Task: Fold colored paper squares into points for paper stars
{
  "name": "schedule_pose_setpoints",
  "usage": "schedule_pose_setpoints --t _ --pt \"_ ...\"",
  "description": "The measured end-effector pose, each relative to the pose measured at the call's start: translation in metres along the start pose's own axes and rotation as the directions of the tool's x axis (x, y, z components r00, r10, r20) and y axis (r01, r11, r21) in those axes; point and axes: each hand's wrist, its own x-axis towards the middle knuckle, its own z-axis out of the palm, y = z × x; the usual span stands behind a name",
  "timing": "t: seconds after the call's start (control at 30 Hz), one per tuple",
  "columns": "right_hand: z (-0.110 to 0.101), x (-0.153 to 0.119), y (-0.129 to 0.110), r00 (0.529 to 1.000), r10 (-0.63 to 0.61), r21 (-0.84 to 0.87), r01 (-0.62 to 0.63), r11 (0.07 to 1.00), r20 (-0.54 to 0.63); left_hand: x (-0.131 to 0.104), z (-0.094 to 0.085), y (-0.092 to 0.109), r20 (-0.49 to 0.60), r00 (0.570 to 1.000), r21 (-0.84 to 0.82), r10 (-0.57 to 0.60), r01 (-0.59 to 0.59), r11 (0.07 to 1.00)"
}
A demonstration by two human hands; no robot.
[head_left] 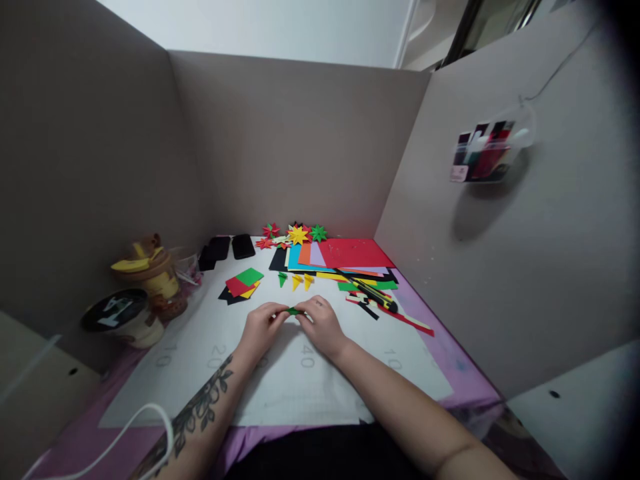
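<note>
Between my two hands a small folded piece of green paper is pinched above the white mat. My left hand grips its left end with thumb and fingers, and my right hand grips the right end. Fingers cover most of the paper. Just beyond lie a folded green paper piece and two folded yellow paper pieces. To the left of them, green, red, yellow and black paper squares overlap in a loose pile.
Paper stars sit at the back wall beside stacked coloured sheets. A yellow-black utility knife lies on the right among paper strips. Tubs stand at left; a white cable loops near my left forearm.
</note>
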Motion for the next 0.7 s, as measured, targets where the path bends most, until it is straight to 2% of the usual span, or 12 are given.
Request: schedule_pose_setpoints --t 0.13,0.37,0.53,0.7 --pt "0.0 -0.001 0.003 0.996 -0.053 -0.088 0.059 0.994 0.068 0.002 0.002 0.003 0.068 0.984 -0.111 -0.166 0.173 0.979" --pt "0.001 -0.001 0.007 0.982 -0.151 -0.064 0.159 0.985 0.111 0.003 0.006 -0.002 0.185 0.936 -0.304 -0.3 0.345 0.888" --pt "0.001 0.0 0.006 0.966 -0.17 -0.088 0.19 0.978 0.195 0.004 0.009 -0.006 0.146 0.918 -0.378 -0.369 0.396 0.837" --pt "0.004 0.002 0.004 0.963 -0.169 -0.106 0.194 0.975 0.211 0.007 0.009 -0.008 0.08 0.899 -0.439 -0.43 0.419 0.795"
